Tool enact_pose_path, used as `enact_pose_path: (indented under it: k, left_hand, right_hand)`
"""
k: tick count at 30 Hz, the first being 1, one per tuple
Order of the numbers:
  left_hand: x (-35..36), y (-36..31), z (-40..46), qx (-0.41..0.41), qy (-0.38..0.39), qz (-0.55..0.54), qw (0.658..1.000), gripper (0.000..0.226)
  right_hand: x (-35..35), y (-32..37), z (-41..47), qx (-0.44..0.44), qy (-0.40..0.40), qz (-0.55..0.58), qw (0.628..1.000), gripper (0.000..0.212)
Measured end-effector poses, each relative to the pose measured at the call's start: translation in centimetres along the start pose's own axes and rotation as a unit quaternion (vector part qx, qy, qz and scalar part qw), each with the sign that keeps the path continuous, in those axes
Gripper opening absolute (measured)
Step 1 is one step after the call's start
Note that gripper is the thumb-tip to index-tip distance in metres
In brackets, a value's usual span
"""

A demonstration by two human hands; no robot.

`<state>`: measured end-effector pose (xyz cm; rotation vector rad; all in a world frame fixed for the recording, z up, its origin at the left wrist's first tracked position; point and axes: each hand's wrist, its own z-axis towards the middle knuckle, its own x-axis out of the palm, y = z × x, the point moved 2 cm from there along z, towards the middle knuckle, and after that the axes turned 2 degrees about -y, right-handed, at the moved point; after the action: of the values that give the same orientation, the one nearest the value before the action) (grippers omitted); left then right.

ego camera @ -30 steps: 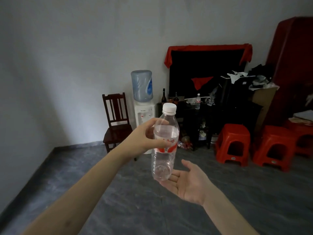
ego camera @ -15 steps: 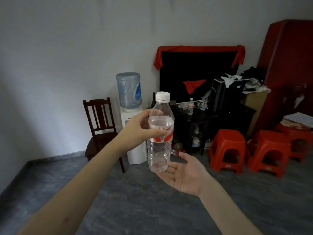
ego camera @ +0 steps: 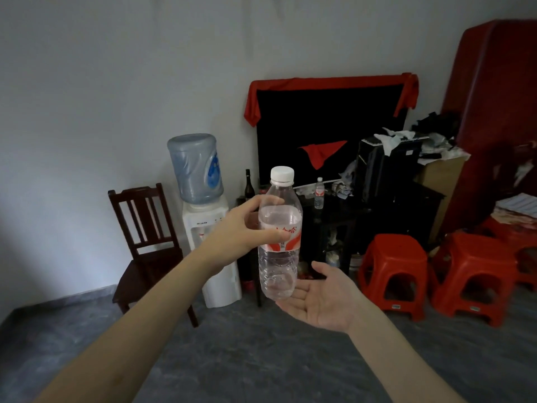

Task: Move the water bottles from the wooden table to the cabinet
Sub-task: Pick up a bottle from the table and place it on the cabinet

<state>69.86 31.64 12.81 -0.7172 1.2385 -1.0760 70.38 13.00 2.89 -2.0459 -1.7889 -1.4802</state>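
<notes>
My left hand (ego camera: pixel 247 225) grips a clear water bottle (ego camera: pixel 279 257) with a white cap and a red-and-white label, holding it upright in the air in front of me. My right hand (ego camera: pixel 322 298) lies open, palm up, just under and to the right of the bottle's base. Whether the palm touches the base I cannot tell. A second small water bottle (ego camera: pixel 319 193) stands on the dark cabinet (ego camera: pixel 343 213) against the far wall.
A dark wooden chair (ego camera: pixel 145 242) and a white water dispenser (ego camera: pixel 209 222) stand left of the cabinet. A dark glass bottle (ego camera: pixel 248 186) is on the cabinet's left end. Red plastic stools (ego camera: pixel 392 271) sit to the right. Grey floor lies between me and the cabinet.
The view has shifted, so the cabinet and stools sit further left in the frame and look nearer. Both hands and the bottle keep the same pose.
</notes>
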Motion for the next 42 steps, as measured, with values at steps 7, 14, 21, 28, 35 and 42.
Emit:
enact_pose_path:
  k: [7, 14, 21, 28, 35, 42]
  left_hand:
    - [4.0, 1.4, 11.1, 0.002, -0.009, -0.008, 1.0, 0.055]
    - [5.3, 4.6, 18.4, 0.004, -0.008, -0.042, 0.999, 0.067]
    - [5.5, 9.2, 26.8, -0.006, -0.009, -0.041, 0.999, 0.051]
    - [1.6, 14.1, 37.7, -0.006, -0.018, -0.071, 0.997, 0.051]
    - [-3.0, 19.0, 47.7, -0.011, -0.025, -0.063, 0.998, 0.05]
    - [-5.5, 23.4, 54.0, -0.03, -0.035, -0.081, 0.996, 0.049]
  right_hand:
    - [-4.8, 10.6, 3.8, -0.002, -0.005, -0.029, 1.0, 0.076]
    - [-7.8, 16.4, 9.0, 0.016, -0.005, -0.024, 1.0, 0.075]
    - [-10.2, 22.4, 17.1, 0.028, -0.025, -0.008, 0.999, 0.07]
    - [-9.1, 29.6, 27.5, 0.006, -0.053, 0.031, 0.998, 0.06]
    - [-7.2, 36.2, 36.9, 0.01, -0.056, 0.044, 0.997, 0.063]
    - [-7.5, 40.4, 43.3, 0.018, -0.052, 0.071, 0.996, 0.063]
